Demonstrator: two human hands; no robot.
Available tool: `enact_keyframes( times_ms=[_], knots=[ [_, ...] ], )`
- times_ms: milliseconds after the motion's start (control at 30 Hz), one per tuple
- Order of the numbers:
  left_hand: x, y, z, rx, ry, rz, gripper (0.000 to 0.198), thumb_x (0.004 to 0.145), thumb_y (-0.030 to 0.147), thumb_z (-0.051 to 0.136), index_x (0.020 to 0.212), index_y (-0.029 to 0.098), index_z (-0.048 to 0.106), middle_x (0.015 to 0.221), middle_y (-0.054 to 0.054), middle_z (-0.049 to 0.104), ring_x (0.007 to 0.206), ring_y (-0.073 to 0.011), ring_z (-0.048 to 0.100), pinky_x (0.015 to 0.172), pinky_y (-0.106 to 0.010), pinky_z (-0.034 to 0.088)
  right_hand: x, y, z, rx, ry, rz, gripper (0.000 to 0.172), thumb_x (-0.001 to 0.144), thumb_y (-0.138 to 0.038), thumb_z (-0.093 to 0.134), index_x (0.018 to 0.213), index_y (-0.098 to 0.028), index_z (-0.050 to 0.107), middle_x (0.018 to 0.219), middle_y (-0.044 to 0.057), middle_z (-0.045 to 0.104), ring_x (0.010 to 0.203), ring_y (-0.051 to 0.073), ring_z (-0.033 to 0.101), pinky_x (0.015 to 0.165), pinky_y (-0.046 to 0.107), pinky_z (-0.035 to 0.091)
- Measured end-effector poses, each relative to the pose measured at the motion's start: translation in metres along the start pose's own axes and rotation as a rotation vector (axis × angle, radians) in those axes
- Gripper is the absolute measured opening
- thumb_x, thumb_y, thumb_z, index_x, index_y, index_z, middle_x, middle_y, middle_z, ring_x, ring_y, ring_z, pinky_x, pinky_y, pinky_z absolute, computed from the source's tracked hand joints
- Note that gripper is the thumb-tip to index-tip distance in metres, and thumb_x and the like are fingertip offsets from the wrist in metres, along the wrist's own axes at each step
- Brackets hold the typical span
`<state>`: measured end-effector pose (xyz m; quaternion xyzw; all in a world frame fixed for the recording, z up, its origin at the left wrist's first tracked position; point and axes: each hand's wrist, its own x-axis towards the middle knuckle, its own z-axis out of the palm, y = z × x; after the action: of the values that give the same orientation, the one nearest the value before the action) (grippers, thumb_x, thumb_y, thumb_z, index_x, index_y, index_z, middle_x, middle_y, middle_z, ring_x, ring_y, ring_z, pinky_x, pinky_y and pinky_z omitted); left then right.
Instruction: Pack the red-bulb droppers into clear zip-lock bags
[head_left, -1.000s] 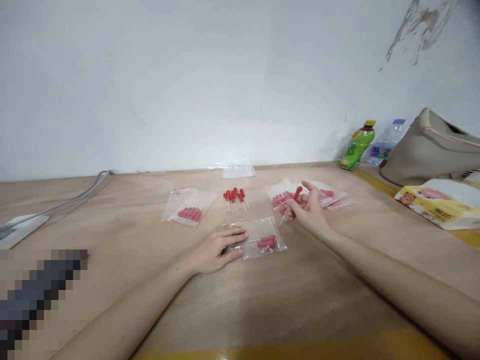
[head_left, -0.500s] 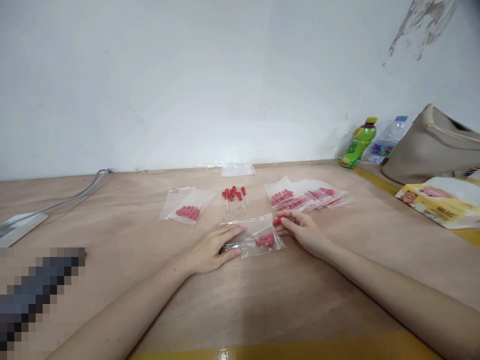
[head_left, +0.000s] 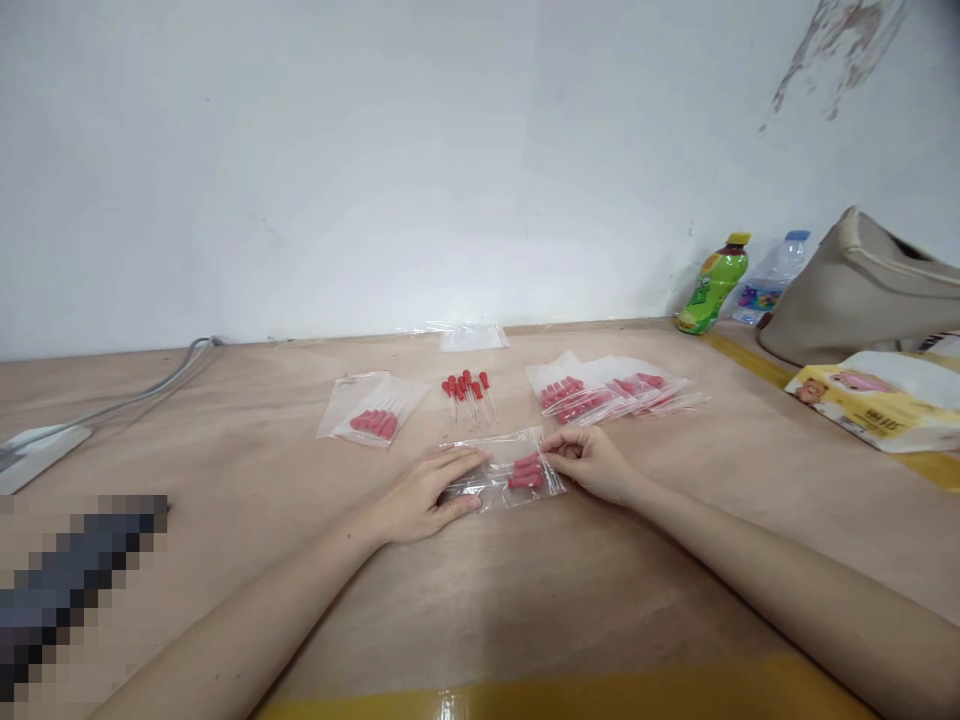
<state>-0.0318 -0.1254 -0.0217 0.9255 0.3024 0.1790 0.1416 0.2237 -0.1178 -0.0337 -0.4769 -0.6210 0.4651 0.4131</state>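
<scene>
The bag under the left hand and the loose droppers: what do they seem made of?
Bag: probably plastic, thin and glossy, clear with bright glints. Loose droppers: rounded matte red tips suggest rubber; clear stems could be glass or plastic.

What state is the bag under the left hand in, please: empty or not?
Not empty: three red bulbs show through the clear bag.

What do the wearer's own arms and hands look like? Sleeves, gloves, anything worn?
Both bare. Left forearm and right forearm: no sleeve, watch or bracelet in view; a small dark spot marks the left one. Left hand and right hand: no gloves, no rings visible. No cables on either arm.
</scene>
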Motion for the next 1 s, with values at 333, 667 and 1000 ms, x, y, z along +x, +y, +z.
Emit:
enact_keyframes(
  times_ms=[333,667,1000],
  knots=[
    [0.000,0.000,0.000,-0.004,-0.016,0.003,0.048,0.086,0.036,0.048,0.131,0.022,0.038,0.131,-0.008,0.044,0.121,-0.0224,0.040,0.101,-0.042,0.032,0.001,-0.003,-0.012,-0.053,-0.128,0.142,0.028,0.066,-0.036,0.059,0.083,-0.014,0.058,0.056,-0.003,0.057,0.034,0.005,0.040,0.033,0.018,0.030],
    [0.000,-0.002,0.000,0.011,-0.065,-0.005,0.046,0.087,0.037,0.045,0.130,0.024,0.039,0.135,-0.007,0.039,0.124,-0.0222,0.035,0.104,-0.042,0.027,0.084,-0.029,0.017,-0.820,0.167,-0.082,0.012,0.072,-0.020,0.052,0.077,-0.016,0.062,0.081,0.005,0.067,0.078,0.015,0.059,0.071,0.023,0.042],
    [0.000,-0.003,0.000,0.003,-0.052,0.031,0.045,0.087,0.037,0.046,0.130,0.023,0.040,0.134,-0.007,0.040,0.123,-0.0226,0.037,0.104,-0.042,0.027,0.135,-0.039,0.050,-0.857,0.083,0.115,0.044,0.063,-0.012,0.063,0.104,-0.005,0.051,0.088,0.020,0.064,0.081,0.025,0.062,0.065,0.027,0.043]
  ],
)
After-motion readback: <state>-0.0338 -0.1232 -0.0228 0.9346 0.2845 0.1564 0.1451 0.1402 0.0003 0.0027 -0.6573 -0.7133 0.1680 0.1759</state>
